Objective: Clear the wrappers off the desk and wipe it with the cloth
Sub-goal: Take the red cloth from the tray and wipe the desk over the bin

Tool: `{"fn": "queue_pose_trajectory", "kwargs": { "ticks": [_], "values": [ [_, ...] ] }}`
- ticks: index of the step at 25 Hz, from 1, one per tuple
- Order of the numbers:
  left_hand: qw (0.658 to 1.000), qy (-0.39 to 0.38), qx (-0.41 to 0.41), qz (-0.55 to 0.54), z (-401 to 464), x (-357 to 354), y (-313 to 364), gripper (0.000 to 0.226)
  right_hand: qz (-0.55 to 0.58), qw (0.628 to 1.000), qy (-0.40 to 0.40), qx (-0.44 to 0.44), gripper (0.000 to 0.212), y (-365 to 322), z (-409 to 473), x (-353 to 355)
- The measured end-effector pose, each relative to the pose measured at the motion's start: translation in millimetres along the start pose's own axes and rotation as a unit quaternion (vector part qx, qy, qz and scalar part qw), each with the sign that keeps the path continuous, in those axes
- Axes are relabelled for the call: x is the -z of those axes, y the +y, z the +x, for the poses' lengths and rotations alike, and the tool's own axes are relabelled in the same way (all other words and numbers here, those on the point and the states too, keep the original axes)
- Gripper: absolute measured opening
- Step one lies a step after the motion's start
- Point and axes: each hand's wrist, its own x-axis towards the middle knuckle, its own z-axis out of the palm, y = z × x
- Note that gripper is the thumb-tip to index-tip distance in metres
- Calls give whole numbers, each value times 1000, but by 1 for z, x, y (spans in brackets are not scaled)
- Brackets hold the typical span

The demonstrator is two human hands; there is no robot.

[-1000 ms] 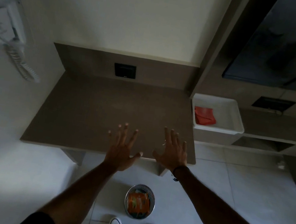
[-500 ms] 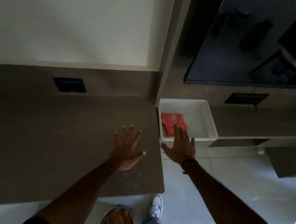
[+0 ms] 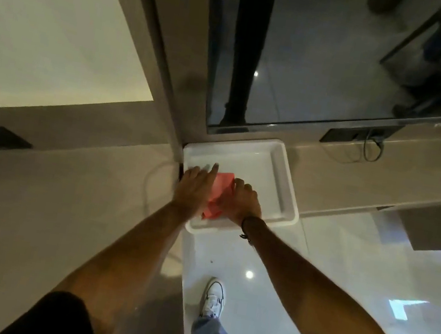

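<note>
Both hands cover much of the red cloth (image 3: pixel 219 192).

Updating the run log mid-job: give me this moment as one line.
phase: fetching cloth | left hand: open, beside red cloth | right hand: grip closing on cloth, unconfirmed | cloth: in white tray | desk: no wrappers visible

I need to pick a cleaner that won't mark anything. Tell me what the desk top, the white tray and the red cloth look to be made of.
Desk top: smooth brown laminate or stone-look board, matte with a faint sheen.
Tray: white moulded plastic, glossy, with rounded corners and a rolled rim.
Cloth: soft red fabric, folded flat with creases; the weave is too blurred to tell.
</note>
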Motion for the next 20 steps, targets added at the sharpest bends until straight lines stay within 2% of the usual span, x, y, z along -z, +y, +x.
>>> {"fn": "queue_pose_trajectory", "kwargs": {
  "ticks": [2,4,5,7,9,12,14,17,19,20],
  "values": [
    [1000,-5,6,-22,5,-3,2,91,56,998,6,-16,85,3,7,-1],
    [990,8,30,-135,3,3,1,73,108,993,8,-40,61,4,5,9],
    [973,14,47,-226,-3,8,1,65,139,989,7,-46,51,4,3,16],
    [916,29,81,-392,-27,19,-4,52,229,972,8,-56,40,3,-12,28],
    [876,71,96,-467,-62,28,-20,42,304,950,-30,-57,33,-3,-37,29],
    [862,92,128,-482,-127,28,-61,37,312,937,-147,-47,41,-37,-78,-3],
    [873,99,145,-456,-143,30,-78,42,301,937,-169,-47,42,-52,-86,-21],
    [900,97,141,-401,-173,30,-104,56,287,945,-151,-30,28,-76,-108,-50],
    [906,38,143,-395,-188,29,-114,67,212,973,-90,2,31,-78,-123,-62],
    [909,20,150,-388,-197,26,-115,71,153,987,-41,19,39,-75,-133,-66]
  ]
}}
